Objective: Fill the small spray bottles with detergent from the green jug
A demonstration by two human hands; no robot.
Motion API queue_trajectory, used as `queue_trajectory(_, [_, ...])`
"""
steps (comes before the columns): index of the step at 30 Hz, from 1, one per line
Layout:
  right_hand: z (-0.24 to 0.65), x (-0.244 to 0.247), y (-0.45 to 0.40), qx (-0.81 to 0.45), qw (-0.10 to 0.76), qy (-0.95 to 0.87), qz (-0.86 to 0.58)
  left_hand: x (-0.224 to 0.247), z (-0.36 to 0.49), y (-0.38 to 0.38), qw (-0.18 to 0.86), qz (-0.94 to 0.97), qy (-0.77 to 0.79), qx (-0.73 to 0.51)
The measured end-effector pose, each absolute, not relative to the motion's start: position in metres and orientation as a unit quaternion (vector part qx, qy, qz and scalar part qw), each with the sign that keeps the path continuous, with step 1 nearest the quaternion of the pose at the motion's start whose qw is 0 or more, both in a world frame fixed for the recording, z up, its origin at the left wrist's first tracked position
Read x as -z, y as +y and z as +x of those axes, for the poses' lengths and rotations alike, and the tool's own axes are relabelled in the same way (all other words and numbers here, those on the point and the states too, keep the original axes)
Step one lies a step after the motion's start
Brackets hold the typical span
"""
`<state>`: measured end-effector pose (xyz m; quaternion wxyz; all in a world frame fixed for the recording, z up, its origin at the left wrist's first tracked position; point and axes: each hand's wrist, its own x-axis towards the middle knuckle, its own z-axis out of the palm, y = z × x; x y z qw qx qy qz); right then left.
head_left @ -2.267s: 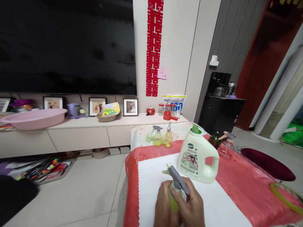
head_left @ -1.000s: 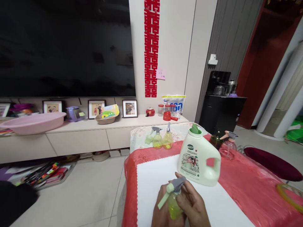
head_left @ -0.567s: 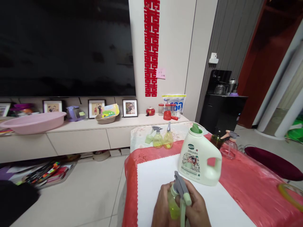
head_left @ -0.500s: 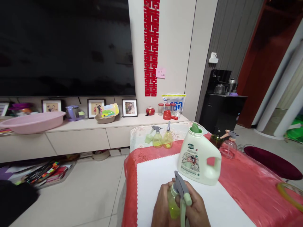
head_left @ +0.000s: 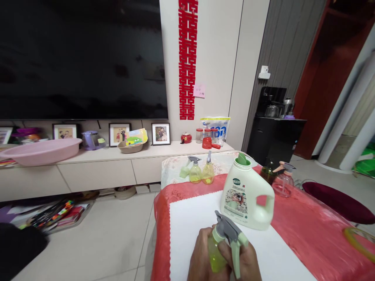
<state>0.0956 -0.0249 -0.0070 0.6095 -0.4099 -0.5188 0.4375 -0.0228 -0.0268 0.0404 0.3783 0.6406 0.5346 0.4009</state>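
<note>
A small spray bottle [head_left: 215,258] with yellow-green liquid is between my hands, low in the view, over a white board [head_left: 190,218]. My left hand [head_left: 199,255] wraps round the bottle's body from the left. Closed about the grey and pale-green sprayer head [head_left: 230,228] from the right is my right hand [head_left: 249,262], its thumb near the neck. The nozzle and trigger point to the right and toward me. Just beyond stands a large pale-green detergent jug [head_left: 249,195] with a green spout. Some fingers are hidden behind the bottle.
Two spray bottles with yellow liquid [head_left: 195,173] stand at the table's far left. A pink spray bottle [head_left: 283,184] and a dark green bottle [head_left: 267,172] stand right of the jug. A tape roll [head_left: 356,244] lies at the right edge. Behind runs a low cabinet [head_left: 96,171].
The sprayer head has turned on the bottle, its nozzle and trigger swinging to the right. My right hand has shifted slightly right with it; my left hand stays round the bottle.
</note>
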Motion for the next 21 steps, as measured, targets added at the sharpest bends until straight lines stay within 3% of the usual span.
queue_trajectory(5, [0.107, 0.022, -0.02, -0.413, 0.569, -0.571, -0.425, -0.041, -0.02, -0.026, 0.39, 0.629, 0.541, -0.399])
queue_trajectory(10, [0.111, 0.022, -0.015, -0.391, 0.603, -0.566, -0.404, -0.035, -0.023, -0.023, 0.403, 0.623, 0.537, -0.401])
queue_trajectory(21, [0.124, -0.047, -0.025, -0.293, 0.699, -0.543, -0.362, -0.023, -0.028, -0.021, 0.409, 0.636, 0.535, -0.376])
